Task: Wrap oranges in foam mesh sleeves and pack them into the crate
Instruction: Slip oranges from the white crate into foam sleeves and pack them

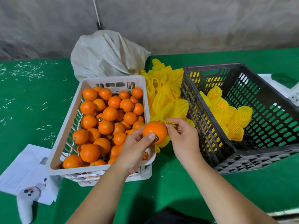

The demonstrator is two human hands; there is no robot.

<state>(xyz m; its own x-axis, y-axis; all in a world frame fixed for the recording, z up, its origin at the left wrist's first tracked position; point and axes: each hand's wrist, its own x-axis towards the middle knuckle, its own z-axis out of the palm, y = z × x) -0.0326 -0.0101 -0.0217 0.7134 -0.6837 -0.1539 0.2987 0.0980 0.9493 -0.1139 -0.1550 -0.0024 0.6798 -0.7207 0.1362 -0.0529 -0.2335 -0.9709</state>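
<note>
Left of the left hand (135, 147) sits a white crate (68, 130) of oranges. That hand grips one orange (153, 129); the right hand (181, 136) pinches a yellow sleeve (170, 122) beside it. Right of it stands the black crate (242, 152).

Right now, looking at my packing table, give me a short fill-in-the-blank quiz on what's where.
1. The left hand holds a bare ____.
2. The unwrapped oranges fill the ____ crate.
3. The wrapped oranges lie in the ____ crate.
4. The right hand pinches a yellow foam ____.

Missing words: orange; white; black; sleeve
</note>
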